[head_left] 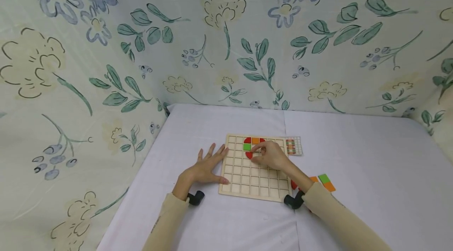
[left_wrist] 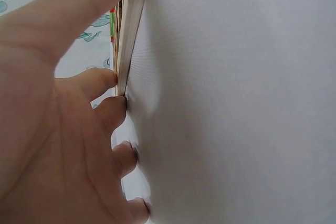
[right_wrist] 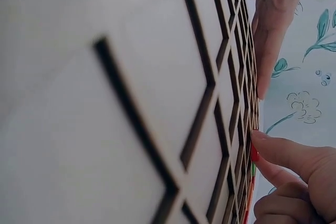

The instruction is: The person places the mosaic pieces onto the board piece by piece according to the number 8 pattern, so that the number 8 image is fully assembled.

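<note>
A wooden grid board [head_left: 240,180] lies flat on the white-covered table. My left hand [head_left: 205,166] is spread along its left side; thumb and index fingertips touch the edge, and the other fingertips rest on the cloth, as the left wrist view shows. Over the upper middle of the grid, my right hand [head_left: 271,154] pinches a red rounded piece [head_left: 249,155] between thumb and index finger. That red piece [right_wrist: 254,153] is mostly covered by the thumb in the right wrist view. Just above it sit a green square [head_left: 247,147], a red piece [head_left: 247,140] and an orange square [head_left: 255,140].
A small pattern card [head_left: 298,147] lies at the board's upper right. Loose pieces, among them a green tile [head_left: 324,178] and an orange tile [head_left: 330,186], lie right of the board, partly hidden by the right forearm. A flowered cloth [head_left: 226,46] hangs behind the table.
</note>
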Demonstrator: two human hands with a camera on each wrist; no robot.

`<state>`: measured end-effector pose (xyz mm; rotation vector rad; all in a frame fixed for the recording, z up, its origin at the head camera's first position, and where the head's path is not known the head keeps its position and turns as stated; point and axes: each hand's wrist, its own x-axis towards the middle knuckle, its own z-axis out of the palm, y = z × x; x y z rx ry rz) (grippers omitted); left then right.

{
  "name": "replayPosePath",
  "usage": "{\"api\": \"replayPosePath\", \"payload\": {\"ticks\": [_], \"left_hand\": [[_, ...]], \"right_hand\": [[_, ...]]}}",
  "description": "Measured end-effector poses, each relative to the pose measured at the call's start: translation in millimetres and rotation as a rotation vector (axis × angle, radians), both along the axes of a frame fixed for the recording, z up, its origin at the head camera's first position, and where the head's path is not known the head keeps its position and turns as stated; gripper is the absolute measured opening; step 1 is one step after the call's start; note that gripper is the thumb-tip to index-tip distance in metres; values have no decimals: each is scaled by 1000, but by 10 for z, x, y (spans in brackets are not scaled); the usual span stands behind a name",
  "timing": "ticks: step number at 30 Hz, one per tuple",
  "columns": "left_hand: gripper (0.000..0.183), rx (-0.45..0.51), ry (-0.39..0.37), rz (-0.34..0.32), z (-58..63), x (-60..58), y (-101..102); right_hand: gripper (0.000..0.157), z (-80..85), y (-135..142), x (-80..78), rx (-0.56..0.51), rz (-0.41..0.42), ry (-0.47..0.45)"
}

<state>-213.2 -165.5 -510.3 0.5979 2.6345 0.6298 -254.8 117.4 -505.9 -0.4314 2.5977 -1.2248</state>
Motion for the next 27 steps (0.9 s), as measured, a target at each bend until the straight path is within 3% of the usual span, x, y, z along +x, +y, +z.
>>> {"api": "replayPosePath", "payload": {"ticks": [27], "left_hand": [[115,10,-2,-3,-1,6,-11]], "right_hand": [[24,11,-70,-20,-4,-29,26]]}}
